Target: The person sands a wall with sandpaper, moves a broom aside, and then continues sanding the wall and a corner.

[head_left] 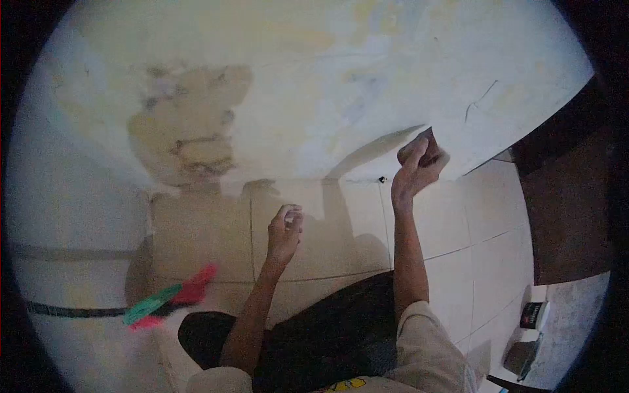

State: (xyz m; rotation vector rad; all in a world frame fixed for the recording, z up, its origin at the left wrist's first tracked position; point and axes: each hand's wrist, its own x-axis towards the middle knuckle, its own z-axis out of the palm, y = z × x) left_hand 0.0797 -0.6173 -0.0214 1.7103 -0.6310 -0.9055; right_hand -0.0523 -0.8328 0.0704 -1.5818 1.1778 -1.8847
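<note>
My right hand [416,171] is closed around a dark brown piece of sandpaper [430,145], pressing it to the lower right of the patchy white and yellowish wall [295,98]. Part of the sheet is covered by my fingers. Lower and to the left, my left hand [285,228] hovers in front of the tiled floor, touching nothing. Its fingers curl loosely with a gap between them and the thumb, and I see no object in it.
Pale floor tiles [439,268] meet the wall's foot, where a small dark spot [382,179] shows. A blurred pink and green thing [171,298] lies at lower left. A dark brown panel [570,203] stands right, above a small black and white packet [534,316].
</note>
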